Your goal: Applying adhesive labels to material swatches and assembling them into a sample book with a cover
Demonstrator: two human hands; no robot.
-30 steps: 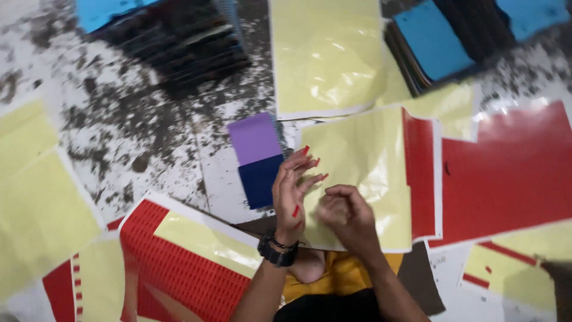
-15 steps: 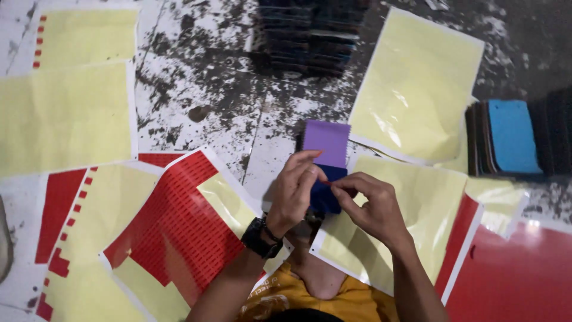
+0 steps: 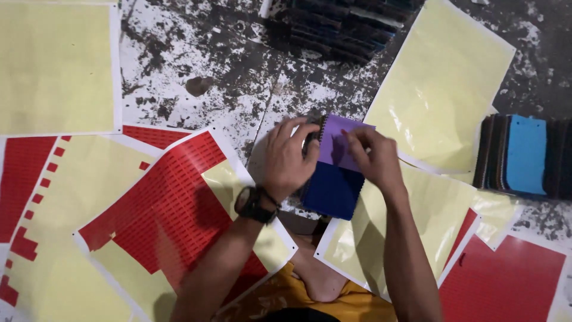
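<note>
Both hands on 1 swatch book, sheets all over the floor

1 purple/navy swatch book [image 3: 336, 173] sits mid-frame over the speckled floor [image 3: 196, 53]. Left hand [image 3: 287, 158], w/ a black watch [image 3: 251, 206], is curled round its left edge, fingers wrapped on the spine. Right hand [image 3: 372, 156] pinches at the purple top, fingertips closed together on it. Around: approx 4 red sticker sheets [image 3: 173, 209], several yellow sheets [image 3: 441, 89], 2 dark stacks [image 3: 333, 27] — 1 up top, 1 at right w/ a blue cover.
</note>
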